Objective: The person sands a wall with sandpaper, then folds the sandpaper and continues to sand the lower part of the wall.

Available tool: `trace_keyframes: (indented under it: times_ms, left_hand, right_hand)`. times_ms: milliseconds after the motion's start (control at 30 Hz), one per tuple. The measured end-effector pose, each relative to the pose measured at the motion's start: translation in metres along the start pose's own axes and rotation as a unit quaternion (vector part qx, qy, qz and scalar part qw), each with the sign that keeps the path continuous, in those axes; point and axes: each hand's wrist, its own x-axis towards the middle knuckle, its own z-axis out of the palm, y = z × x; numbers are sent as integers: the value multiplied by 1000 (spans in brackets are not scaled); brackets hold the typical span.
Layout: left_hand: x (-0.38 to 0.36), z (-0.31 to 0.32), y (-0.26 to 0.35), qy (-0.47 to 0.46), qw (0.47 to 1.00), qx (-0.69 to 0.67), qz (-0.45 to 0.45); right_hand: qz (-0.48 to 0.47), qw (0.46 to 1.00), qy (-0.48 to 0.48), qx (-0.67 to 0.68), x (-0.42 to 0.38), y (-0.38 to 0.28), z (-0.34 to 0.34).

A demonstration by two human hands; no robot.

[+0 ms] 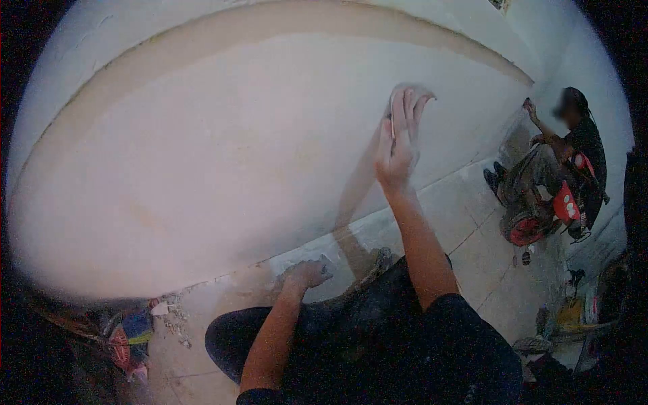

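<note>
Dark clothing (391, 337) spreads below both grips. The right grip (401, 135), fingers straight and together, lies against the pale wall (236, 148); the left grip (307, 274) curls near its lower edge; I cannot tell whether either holds anything. Right of them, a co-worker (586, 142) sits low.

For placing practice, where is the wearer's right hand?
In the head view, the right hand is right of centre, at the wall, left of the co-worker.

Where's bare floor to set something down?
Floor between the right forearm and the other person, bordered by the wall. Narrower: between debris and left knee. Crowded: lower left, dim clutter; lower right, piled items.
</note>
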Motion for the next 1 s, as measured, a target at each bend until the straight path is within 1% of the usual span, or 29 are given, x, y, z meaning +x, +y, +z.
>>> trace_keyframes:
  times_ms: [33, 67, 100, 133, 200, 233, 267, 300, 333, 367, 400, 433, 467, 500, 533, 567, 600, 633, 667, 700, 767, 800, 833, 867, 933, 967, 1000]
  left_hand:
    - [3, 2, -1, -4, 1000, 2, -1]
    - [4, 7, -4, 21, 1000, -20, -3]
    - [6, 8, -4, 49, 998, -42, -3]
    - [-4, -6, 7, 49, 998, -42, -2]
    - [-27, -29, 24, 9, 997, -38, -65]
    - [-16, -15, 15, 7, 997, -35, -64]
    - [1, 3, 3, 32, 998, -39, -32]
    - [12, 13, -6, 56, 998, -42, 0]
    - [14, 9, -6, 55, 998, -37, 2]
    - [16, 6, -7, 25, 999, -28, -12]
    - [15, 6, -6, -7, 999, -20, -28]
    - [13, 4, -6, -7, 999, -16, -28]
    - [11, 1, -6, -7, 999, -24, -29]
    - [10, 0, -7, -7, 999, -33, -30]
    - [9, 0, -8, -6, 999, -43, -31]
    - [9, -1, -8, -4, 998, -54, -32]
    - [9, 1, -9, -3, 997, -66, -32]
    - [13, 7, -12, -2, 997, -67, -32]
    - [18, 13, -15, 21, 999, -39, -23]
    - [22, 18, -17, 45, 999, -11, -13]
    - [19, 17, -15, 53, 998, -23, 3]
    - [16, 16, -12, 64, 997, -35, 17]
    - [12, 12, -7, 64, 997, -35, 18]
    - [8, 7, -2, 49, 998, -31, 7]
    - [1, 0, 4, 37, 999, -27, -3]
    - [-3, -3, 6, 23, 999, -32, -6]
    - [0, -2, 3, 10, 999, -38, -10]
  right_hand:
    - [-46, 998, -39, -6, -7, 12, -6]
    - [-43, 998, -38, -7, -10, 25, -10]
    - [54, 998, -29, 33, -4, 39, -13]
    - [150, 986, -21, 72, 4, 46, -14]
    - [171, 983, -5, 73, 28, 52, -8]
    - [190, 979, 14, 75, 39, 49, -8]
    - [191, 979, 18, 72, 43, 40, -5]
    - [130, 991, 9, 36, 42, 23, 0]
    - [68, 998, 1, 0, 41, 12, 1]
    - [69, 998, 5, -4, 31, 8, -4]
    - [24, 999, -39, -2, 11, 5, -9]
    - [-22, 997, -81, 1, -3, 6, -10]
    - [-22, 997, -78, -1, -17, 20, -8]
    - [10, 998, -52, 45, -34, 40, -10]
    - [41, 995, -28, 91, -36, 46, -15]
    - [38, 995, -27, 93, -31, 58, -15]
    - [124, 988, 4, 88, -15, 64, -14]
    - [211, 973, 34, 82, 1, 61, -16]
    - [211, 973, 33, 81, 10, 53, -17]
    - [256, 961, 22, 100, 25, 35, -16]
    - [297, 948, 12, 116, 32, 11, -5]
    - [167, 983, 1, 80, 31, 0, -3]
    - [37, 998, -13, 42, 26, -8, -4]
    - [37, 998, -14, 40, 13, -5, -7]
    - [-28, 994, -96, 48, -26, 15, -6]
    - [-30, 994, -95, 49, -34, 25, -9]
    - [36, 994, -82, 65, -33, 29, -14]
